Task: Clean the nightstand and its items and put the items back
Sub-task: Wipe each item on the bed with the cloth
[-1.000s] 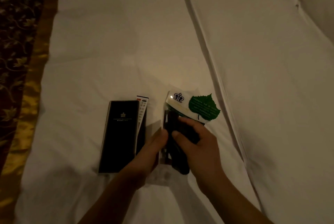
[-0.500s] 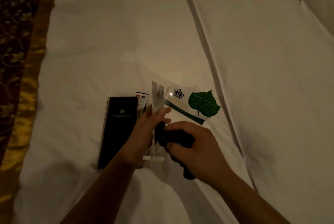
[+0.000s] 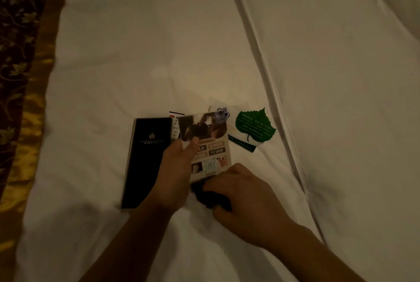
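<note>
Black folder (image 3: 147, 159) flat on white bedding (image 3: 159, 43). Left hand (image 3: 175, 175) pinches printed card (image 3: 209, 145) above bedding, thumb on its face; long axis runs away from viewer, print facing camera. Right hand (image 3: 245, 193) curled round dark cloth (image 3: 211, 198) at card's near end. Leaf card (image 3: 252, 127) beyond.

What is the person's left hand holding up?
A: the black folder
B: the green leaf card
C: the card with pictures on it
C: the left hand pinches the picture card at its edge, thumb on the front, while the black folder and the green leaf card lie flat on the bed.
</note>
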### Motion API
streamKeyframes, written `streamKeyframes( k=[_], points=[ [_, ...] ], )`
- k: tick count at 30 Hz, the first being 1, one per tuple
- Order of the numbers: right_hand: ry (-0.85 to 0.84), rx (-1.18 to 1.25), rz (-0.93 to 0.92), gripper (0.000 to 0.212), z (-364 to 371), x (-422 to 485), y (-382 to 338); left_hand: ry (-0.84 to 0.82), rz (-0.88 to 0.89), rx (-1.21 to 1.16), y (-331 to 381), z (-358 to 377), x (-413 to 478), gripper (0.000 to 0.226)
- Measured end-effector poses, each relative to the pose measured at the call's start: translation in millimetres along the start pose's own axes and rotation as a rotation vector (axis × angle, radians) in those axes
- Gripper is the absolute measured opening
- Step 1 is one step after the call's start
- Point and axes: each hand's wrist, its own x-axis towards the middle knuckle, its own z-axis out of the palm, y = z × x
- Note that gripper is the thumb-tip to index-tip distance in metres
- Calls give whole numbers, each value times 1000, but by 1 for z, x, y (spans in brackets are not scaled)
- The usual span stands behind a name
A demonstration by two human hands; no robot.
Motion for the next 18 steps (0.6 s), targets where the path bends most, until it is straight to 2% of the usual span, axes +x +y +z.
streamKeyframes(
  k=[4, 6, 10, 12, 13, 14, 16, 18],
  points=[
    [138, -212, 223, 19, -4, 3, 27, 56, -17, 47, 0, -2, -4, 22],
    [222, -179, 197, 17, -2, -4, 25, 66, -12, 38, -1, -5, -3, 22],
    [150, -112, -107, 36, 17, -19, 3, 85, -30, -122, -6, -2, -2, 22],
    [231, -132, -75, 41, 24, -22, 15, 108, -84, -244, -5, -5, -4, 19],
    [329, -100, 42, 42, 26, -23, 24, 120, -104, -297, -7, -8, -3, 19],
    [429, 14, 224, 42, 25, -23, 30, 123, -135, -356, -7, -11, -3, 23],
    [648, 455, 518, 41, 21, -22, 35, 142, -220, -432, -10, -16, -2, 36],
    [816, 777, 596, 40, 21, -17, 27, 155, -267, -526, -10, -13, -2, 39]
  ],
)
